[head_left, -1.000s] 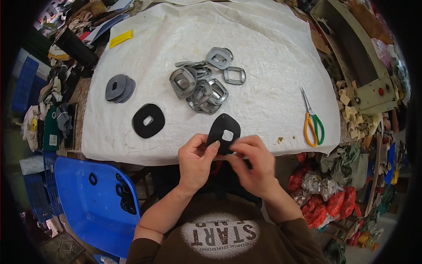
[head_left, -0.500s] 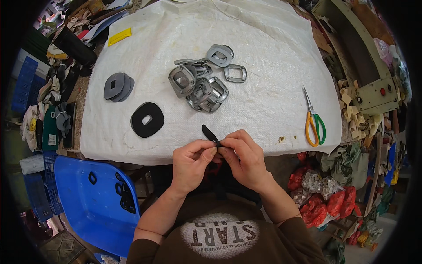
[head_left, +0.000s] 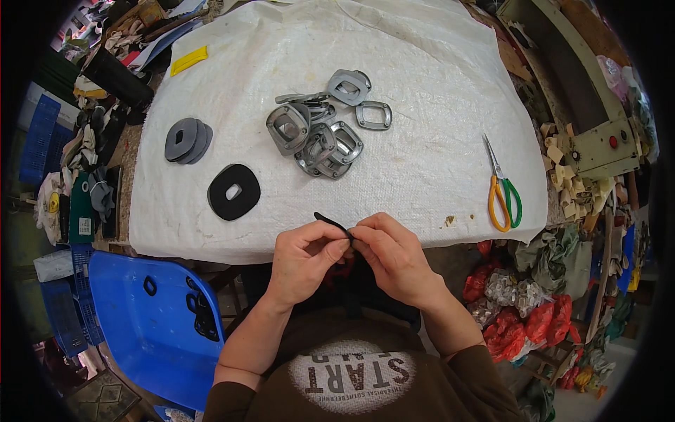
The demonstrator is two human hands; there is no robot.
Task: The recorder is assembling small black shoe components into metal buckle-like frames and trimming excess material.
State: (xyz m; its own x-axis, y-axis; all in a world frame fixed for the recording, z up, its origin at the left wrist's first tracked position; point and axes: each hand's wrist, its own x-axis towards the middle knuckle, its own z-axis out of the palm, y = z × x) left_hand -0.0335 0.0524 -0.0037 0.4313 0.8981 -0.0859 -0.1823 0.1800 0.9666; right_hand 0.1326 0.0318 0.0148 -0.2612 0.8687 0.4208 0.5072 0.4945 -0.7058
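Observation:
A thin black pad [head_left: 330,221], seen nearly edge-on, is pinched between my two hands just over the table's near edge. My left hand [head_left: 307,259] grips it from the left, thumb and index finger closed on it. From the right my right hand [head_left: 391,252] pinches the same piece, its fingertips almost touching the left ones. Most of the pad is hidden behind the fingers. Beyond, to the left, lies a black rounded pad with a central hole [head_left: 234,192]. A pile of grey metal frames [head_left: 323,151] sits further up, some with grey pads on them.
Grey holed pads [head_left: 187,141] are stacked at the left of the white sheet [head_left: 422,176]. Scissors with orange and green handles [head_left: 501,190] lie at the right, a yellow strip [head_left: 189,61] far left. A blue tub [head_left: 140,330] with black rings stands lower left; red bags [head_left: 510,334] lower right.
The black pad has tilted flatter, its free end dropping toward my left hand. Both hands stay together at the table edge, having shifted only slightly.

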